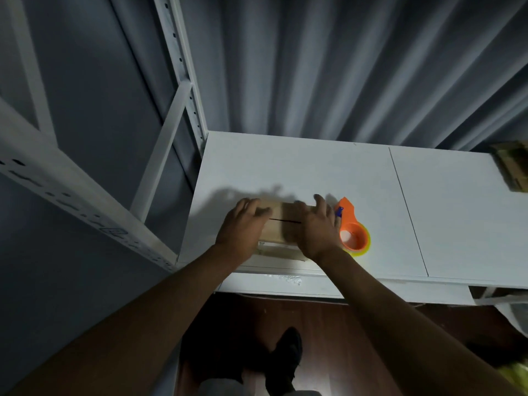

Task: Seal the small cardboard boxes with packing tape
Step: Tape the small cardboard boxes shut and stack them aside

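Shelving of white metal stands at far left. Our left hand lies flat, fingers straight, on the small cardboard box near the white table's front edge (its top seam shows between our hands). Our right hand presses likewise, fingers spread. Just beside it sits the orange tape dispenser.

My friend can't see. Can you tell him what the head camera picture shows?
Two hands, the left hand and the right hand, press flat on a small cardboard box on a white table. An orange tape dispenser lies just right of the box, beside the right hand.
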